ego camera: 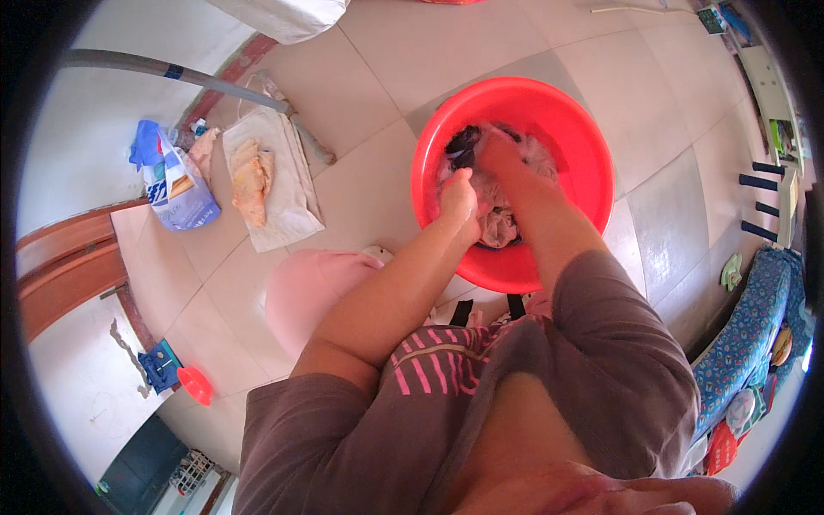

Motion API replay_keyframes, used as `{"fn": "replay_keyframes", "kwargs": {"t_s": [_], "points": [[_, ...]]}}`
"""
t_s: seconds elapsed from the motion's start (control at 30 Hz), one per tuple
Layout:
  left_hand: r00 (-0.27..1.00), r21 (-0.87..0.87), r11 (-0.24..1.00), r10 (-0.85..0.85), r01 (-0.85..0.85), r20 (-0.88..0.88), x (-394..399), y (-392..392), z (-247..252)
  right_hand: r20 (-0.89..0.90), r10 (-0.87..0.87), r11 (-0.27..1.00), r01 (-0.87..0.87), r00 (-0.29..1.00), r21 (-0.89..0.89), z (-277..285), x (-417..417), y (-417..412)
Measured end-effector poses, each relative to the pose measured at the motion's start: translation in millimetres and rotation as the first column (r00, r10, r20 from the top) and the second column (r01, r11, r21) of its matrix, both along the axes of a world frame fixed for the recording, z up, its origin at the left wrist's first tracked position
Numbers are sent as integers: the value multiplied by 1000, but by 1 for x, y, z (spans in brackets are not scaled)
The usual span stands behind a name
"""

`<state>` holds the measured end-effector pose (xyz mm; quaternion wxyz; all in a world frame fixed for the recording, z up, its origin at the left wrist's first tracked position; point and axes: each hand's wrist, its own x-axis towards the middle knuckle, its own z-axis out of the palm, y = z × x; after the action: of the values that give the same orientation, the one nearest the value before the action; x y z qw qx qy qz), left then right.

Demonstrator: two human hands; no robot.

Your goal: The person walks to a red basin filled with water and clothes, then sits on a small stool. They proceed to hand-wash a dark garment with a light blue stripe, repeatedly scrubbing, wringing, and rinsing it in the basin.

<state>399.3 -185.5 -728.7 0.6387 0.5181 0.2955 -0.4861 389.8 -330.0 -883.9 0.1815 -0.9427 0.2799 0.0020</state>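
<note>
A round red plastic basin [589, 174] stands on the tiled floor before me, with wet cloth [499, 228], light brown and dark, bunched inside among what looks like suds. My left hand [458, 203] is inside the basin's left part, thumb up, beside a black piece of cloth [465, 140]; its fingers are curled and mostly hidden, so its hold is unclear. Deeper in the basin, my right hand [499, 154] touches the wet cloth. Its fingers are blurred and partly covered, and whether they grip the cloth does not show.
Left of the basin, a crumpled light-orange cloth [251, 180] lies on a white cloth sack [280, 225], near a blue and white plastic bag [183, 199]. A grey pole [244, 96] crosses above. A small red bowl [194, 386] lies lower left; a blue patterned cover [747, 335] is at right.
</note>
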Motion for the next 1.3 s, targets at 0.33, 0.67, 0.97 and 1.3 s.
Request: {"fn": "replay_keyframes", "kwargs": {"t_s": [0.33, 0.67, 0.97, 1.3], "points": [[960, -740, 666, -137, -94, -245, 16, -10, -6, 178, -66, 608, -102, 982, 787, 241, -54, 51], [947, -524, 845, -77, -104, -313, -5, -25, 9, 273, -385, 923, 372, 882, 99, 185, -35, 56], [990, -10, 998, 55, -57, -130, 11, -22, -4, -1, -426, 905, 426, 905, -2, 69, -23, -22], [998, -106, 992, -68, 67, -3, 13, -4, -28, -512, 13, 984, 79, 859, 157, -21, -3, -13]]}}
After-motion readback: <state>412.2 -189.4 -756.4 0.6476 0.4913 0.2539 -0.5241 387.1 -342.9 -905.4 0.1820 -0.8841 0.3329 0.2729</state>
